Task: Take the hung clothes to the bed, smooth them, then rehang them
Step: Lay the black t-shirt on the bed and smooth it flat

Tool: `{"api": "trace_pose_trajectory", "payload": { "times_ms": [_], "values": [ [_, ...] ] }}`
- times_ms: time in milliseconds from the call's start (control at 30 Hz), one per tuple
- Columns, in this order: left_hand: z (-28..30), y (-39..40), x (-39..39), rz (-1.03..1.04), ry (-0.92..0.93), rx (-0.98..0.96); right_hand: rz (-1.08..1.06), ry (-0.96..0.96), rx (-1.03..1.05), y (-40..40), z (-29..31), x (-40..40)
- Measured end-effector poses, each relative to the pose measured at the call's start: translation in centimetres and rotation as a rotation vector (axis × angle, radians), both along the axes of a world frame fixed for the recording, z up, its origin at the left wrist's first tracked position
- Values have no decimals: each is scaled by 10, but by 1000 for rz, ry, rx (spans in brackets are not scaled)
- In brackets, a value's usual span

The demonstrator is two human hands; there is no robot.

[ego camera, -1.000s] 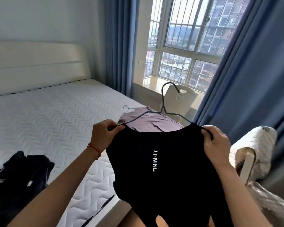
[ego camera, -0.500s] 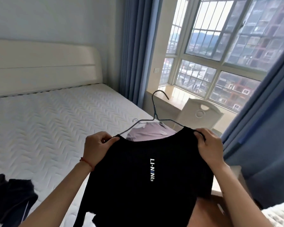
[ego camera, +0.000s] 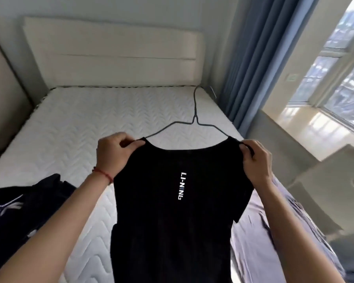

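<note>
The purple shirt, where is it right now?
In the head view the purple shirt lies low on the right, beside the black shirt, under the right forearm.

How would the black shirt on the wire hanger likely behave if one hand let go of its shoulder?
The black shirt hangs limp, so probably floppy; that side would likely sag. The thin wire hanger looks light and may tilt.

The black shirt [ego camera: 172, 211] bears white lettering "LI-NING" running down its middle.
</note>
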State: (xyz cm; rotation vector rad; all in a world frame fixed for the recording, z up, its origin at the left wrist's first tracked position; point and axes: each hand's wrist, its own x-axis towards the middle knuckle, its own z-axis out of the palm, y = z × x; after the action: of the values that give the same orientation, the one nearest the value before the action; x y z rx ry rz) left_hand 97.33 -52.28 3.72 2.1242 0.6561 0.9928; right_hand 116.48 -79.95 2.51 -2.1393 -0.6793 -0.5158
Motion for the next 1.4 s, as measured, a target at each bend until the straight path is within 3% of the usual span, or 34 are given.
{"api": "trace_pose_trajectory", "payload": {
  "times_ms": [200, 467, 733, 833, 933, 1100, 1267, 1400],
  "values": [
    [-16, 7, 74, 173, 94, -20, 146, 119, -6, 35, -15, 98],
    [-181, 19, 90, 189, 511, -297, 228, 434, -246, 45, -178, 122],
    [-295, 65, 154, 208, 559, -380, 192, 469, -348, 102, -280, 182],
    [-326, 92, 191, 289, 569, -289, 162, 432, -443, 139, -311, 214],
    [-343, 95, 202, 340, 737, -102, 117, 426, -511, 152, -331, 224],
    [-415, 11, 136, 246, 798, -263, 54, 739, -414, 71, -393, 162],
    [-461, -99, 22, 400, 899, -516, -168, 1024, -339, -36, -429, 67],
    [-482, -161, -48, 550, 1082, -668, -182, 1194, -343, -81, -453, 12]
  ]
}}
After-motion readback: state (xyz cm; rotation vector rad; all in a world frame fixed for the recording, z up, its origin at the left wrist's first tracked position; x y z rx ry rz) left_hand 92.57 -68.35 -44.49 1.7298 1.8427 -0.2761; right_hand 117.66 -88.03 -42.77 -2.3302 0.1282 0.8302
